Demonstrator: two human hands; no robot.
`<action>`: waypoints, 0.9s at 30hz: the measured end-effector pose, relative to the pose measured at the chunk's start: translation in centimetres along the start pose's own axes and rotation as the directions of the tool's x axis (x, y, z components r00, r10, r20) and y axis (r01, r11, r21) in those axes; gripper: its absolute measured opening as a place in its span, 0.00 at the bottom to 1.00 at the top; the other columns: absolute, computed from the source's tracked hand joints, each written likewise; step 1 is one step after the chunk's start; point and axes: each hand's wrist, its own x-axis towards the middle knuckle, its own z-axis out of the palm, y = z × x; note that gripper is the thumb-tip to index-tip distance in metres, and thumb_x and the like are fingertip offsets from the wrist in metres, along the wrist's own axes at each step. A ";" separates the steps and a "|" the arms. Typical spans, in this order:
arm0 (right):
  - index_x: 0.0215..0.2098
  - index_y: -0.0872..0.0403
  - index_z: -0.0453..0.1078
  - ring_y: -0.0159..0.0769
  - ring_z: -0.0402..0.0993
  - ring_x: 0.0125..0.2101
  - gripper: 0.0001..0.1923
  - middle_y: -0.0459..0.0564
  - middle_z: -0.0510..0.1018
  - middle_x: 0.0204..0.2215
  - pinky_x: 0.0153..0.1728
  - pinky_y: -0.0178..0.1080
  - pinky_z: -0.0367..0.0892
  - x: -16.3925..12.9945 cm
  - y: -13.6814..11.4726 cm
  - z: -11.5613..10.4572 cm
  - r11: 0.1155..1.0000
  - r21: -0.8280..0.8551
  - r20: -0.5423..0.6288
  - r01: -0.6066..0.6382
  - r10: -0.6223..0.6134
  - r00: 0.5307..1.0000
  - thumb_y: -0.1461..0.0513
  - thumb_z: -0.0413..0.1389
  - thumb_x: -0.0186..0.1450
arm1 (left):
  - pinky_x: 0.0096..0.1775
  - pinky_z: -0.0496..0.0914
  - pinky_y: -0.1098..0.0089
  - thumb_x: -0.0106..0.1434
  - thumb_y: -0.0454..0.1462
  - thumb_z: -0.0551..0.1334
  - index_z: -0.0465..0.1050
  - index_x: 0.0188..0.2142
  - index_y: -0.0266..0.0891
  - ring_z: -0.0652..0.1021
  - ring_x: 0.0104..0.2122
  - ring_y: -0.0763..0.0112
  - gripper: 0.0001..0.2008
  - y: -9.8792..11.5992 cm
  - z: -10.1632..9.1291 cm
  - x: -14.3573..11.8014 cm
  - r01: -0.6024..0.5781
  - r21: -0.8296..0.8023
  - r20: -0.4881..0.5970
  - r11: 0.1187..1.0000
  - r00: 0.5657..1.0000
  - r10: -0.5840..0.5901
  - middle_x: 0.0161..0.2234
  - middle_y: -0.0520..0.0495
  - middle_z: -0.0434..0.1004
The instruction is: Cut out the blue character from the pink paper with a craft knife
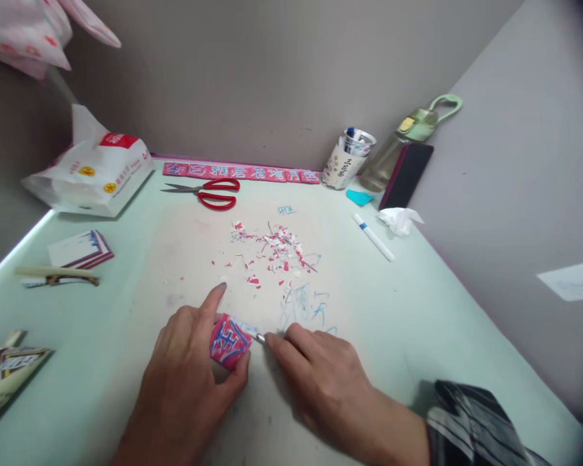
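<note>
The left hand pins the small red paper piece flat on the bench, its grip closed around it, so that the right hand, pinching a thin blade, can cut its edge, just below the paper scraps.

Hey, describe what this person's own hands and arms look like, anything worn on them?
Both hands are bare: no gloves, rings or watch show. The left hand and its forearm are uncovered as far as the frame shows. The right hand is also bare, and its forearm ends in a dark sleeve with thin pale stripes crossing like a plaid, its cuff pushed back from the wrist.
</note>
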 end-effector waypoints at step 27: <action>0.46 0.55 0.65 0.37 0.63 0.26 0.22 0.49 0.72 0.33 0.24 0.41 0.55 1.1 -0.3 -0.2 0.999 -0.043 0.060 -0.032 0.035 0.998 0.72 0.52 0.54 | 0.43 0.74 0.52 0.64 0.43 0.58 0.57 0.65 0.41 0.76 0.38 0.55 0.31 0.0 0.1 0.2 0.012 0.002 0.022 1.000 1.000 -0.012 0.37 0.47 0.68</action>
